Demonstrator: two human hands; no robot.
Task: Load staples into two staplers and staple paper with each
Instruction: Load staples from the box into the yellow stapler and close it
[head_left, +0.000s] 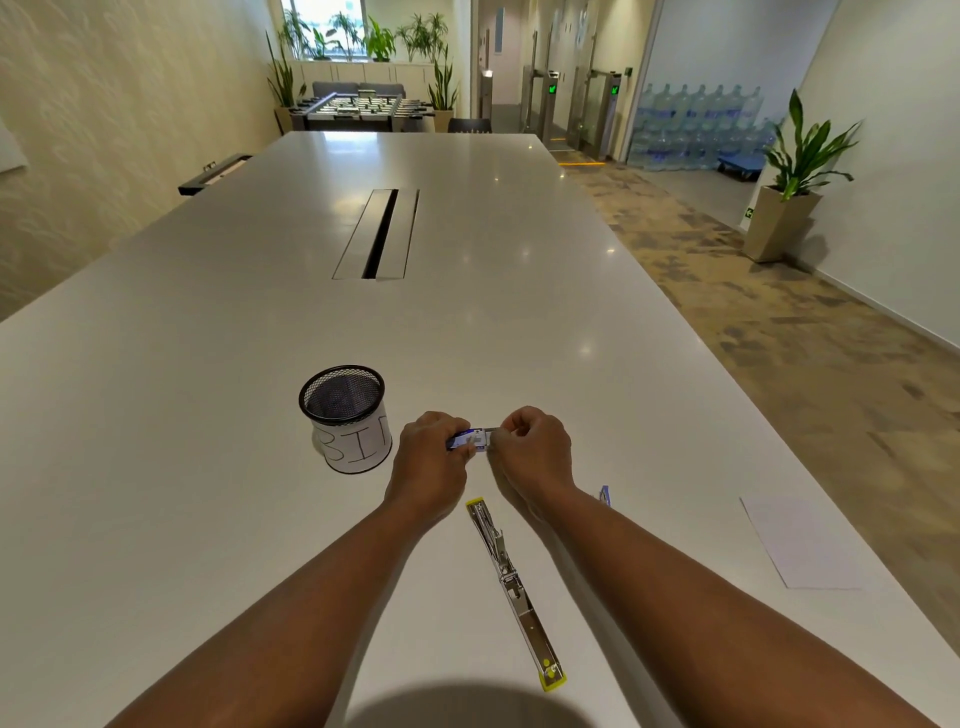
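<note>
Near the middle of the long white worktop (208, 415), your two hands meet over a small blue and white staple box (466, 439). Your left hand (430, 462) has its fingers (464, 450) curled round the left end of the box and holds it just above the worktop. Your right hand (535, 447) is bunched up at the right end, and its fingers pinch a little grey piece sticking out of the box. You cannot tell if that piece is the tray or a strip of staples.

Nearer to you, between your arms, lies a long silver metal stapler with yellow ends (511, 587). It is opened out flat on the worktop. Just right of your right wrist, a small blue thing (604, 495) peeks out; it is too hidden to tell what it is.

Left of your hands stands a round black mesh cup with a white paper label reading "BIN" (347, 418). Far off to the right, near the worktop edge, lies a white sheet of paper (800, 540).
</note>
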